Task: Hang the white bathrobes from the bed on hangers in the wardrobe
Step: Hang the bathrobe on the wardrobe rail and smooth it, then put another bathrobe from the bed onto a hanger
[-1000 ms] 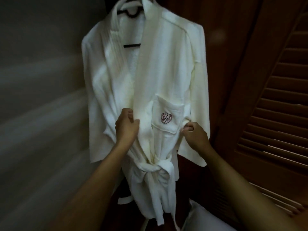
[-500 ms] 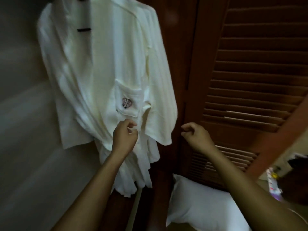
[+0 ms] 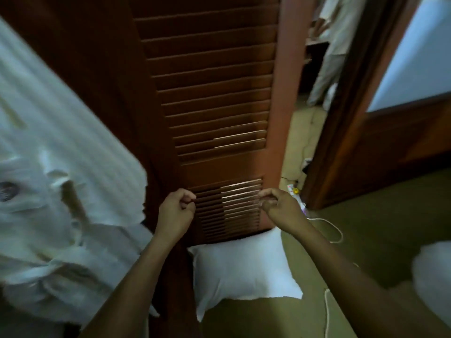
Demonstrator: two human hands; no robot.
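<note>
The white bathrobe point(image 3: 61, 191) hangs at the left of the head view, blurred, with its pocket logo at the far left edge and the tied belt low down. Its hanger is out of frame. My left hand point(image 3: 177, 211) is up in front of the louvred wardrobe door point(image 3: 214, 93), just right of the robe and not touching it, with its fingers curled on nothing. My right hand point(image 3: 280, 207) hovers level with it by the door's right edge, fingers curled too, empty.
A white pillow point(image 3: 244, 267) lies on the floor against the foot of the door. A white cable point(image 3: 329, 230) and a power strip point(image 3: 295, 191) lie on the green carpet. Another white bundle point(image 3: 434, 276) is at right. A person in white point(image 3: 332, 45) stands beyond the door frame point(image 3: 341, 123).
My view has swung right, so the robe slid to the left edge. My left hand has let go of the robe's front, and both hands now hover before the louvred door.
</note>
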